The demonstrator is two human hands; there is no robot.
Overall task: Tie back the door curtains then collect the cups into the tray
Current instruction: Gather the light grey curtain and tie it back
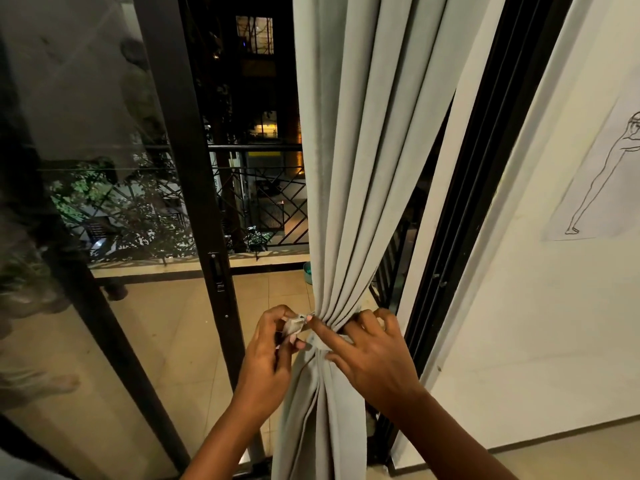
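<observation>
A pale grey door curtain (363,140) hangs in folds and is gathered into a tight bunch at waist height. A matching tie-back band (320,342) wraps the gathered part. My left hand (273,344) pinches the loose end of the band (294,323) just left of the bunch. My right hand (370,355) presses on the gathered curtain, its forefinger reaching left to the band's end and its other fingers curled round the right side of the folds. No cups or tray are in view.
A black-framed sliding glass door (194,188) stands left of the curtain, with a tiled balcony, railing (256,148) and plants beyond. A white wall (540,306) with a line drawing on paper (599,174) is to the right. The door frame (460,216) stands right behind the curtain.
</observation>
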